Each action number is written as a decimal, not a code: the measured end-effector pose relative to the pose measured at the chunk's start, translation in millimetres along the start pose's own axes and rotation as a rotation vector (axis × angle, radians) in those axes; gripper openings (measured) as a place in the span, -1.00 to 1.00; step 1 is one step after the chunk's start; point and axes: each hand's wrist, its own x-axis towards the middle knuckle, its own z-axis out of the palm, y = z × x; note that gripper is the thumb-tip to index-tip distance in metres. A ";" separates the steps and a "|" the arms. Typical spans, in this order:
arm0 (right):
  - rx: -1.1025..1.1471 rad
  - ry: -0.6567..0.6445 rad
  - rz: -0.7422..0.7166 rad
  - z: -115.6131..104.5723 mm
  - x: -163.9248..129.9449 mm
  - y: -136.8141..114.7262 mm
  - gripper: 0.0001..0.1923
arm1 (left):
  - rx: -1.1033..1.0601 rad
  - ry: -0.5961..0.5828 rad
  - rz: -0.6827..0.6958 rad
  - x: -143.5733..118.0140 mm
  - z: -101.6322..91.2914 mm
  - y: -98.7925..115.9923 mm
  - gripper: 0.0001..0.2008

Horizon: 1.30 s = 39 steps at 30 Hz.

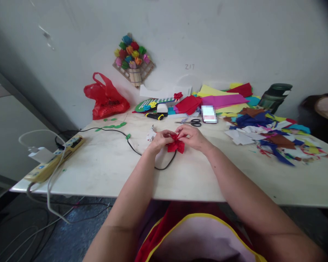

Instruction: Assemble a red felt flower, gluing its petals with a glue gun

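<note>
A small red folded paper flower (176,145) sits between both hands just above the white table (104,167). My left hand (160,140) pinches its left side, and my right hand (192,137) pinches its top right. A black cable (133,147) loops on the table under the hands. Black scissors (194,122) lie just beyond the hands.
Coloured paper sheets (221,100) and a heap of scraps (270,136) fill the right side. A red plastic bag (106,98) stands far left, a power strip (54,160) at the left edge, a dark bottle (274,96) far right. A paper bouquet (132,58) hangs on the wall.
</note>
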 end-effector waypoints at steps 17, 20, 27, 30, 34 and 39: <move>-0.076 0.135 0.180 4.2 -0.5 6.0 -0.90 | 0.822 0.422 0.528 -3.9 2.0 11.0 -0.93; -0.084 0.144 0.202 4.2 -0.9 6.6 -0.91 | 0.829 0.406 0.479 -4.9 5.1 10.0 -0.94; -0.096 0.147 0.210 4.4 -1.1 4.7 -0.89 | 0.780 0.410 0.450 -4.3 6.5 10.0 -0.95; -0.104 0.133 0.196 4.8 -0.9 2.5 -0.88 | 0.802 0.381 0.438 -2.7 6.5 9.1 -0.93; -0.109 0.128 0.177 4.9 -0.8 1.2 -0.86 | 0.782 0.351 0.408 -1.0 3.3 7.4 -0.89; -0.127 0.139 0.175 4.9 -0.7 1.4 -0.87 | 0.719 0.323 0.311 -0.8 1.0 8.4 -0.85</move>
